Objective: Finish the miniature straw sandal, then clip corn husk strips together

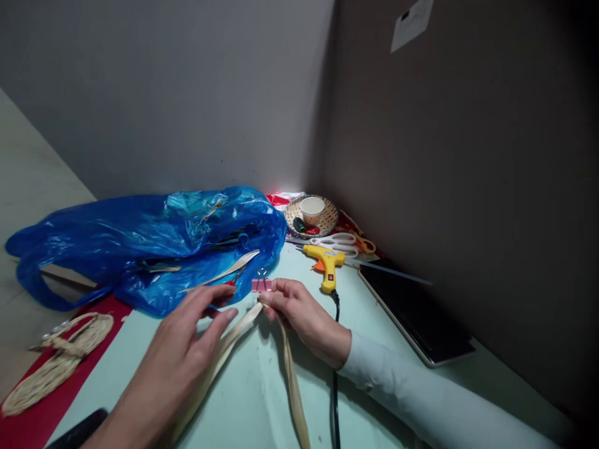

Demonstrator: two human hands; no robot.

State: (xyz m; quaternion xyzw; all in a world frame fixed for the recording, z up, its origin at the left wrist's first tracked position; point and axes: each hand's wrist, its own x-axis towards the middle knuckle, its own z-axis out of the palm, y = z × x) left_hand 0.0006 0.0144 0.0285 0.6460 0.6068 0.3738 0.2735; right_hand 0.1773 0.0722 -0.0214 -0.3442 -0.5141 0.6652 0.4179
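Note:
A pink binder clip [261, 285] with metal handles is at the middle, clamped at the top of pale, flat fibre strips [291, 380]. My right hand [297, 308] pinches the strips just beneath the clip, its fingers touching the clip's right side. From there one strip runs down to the left and another hangs down to the right. My left hand [201, 330] is left of the clip, thumb and fingers apart, with the left strip passing behind it. Nothing shows between its fingertips.
A blue plastic bag [140, 243] lies at the left, beside a braided fibre piece [60, 362] on red cloth. Behind my right hand are a yellow glue gun [329, 265], white scissors [341, 239], a basket [333, 218] with a cup [312, 209], and a black tablet [416, 312].

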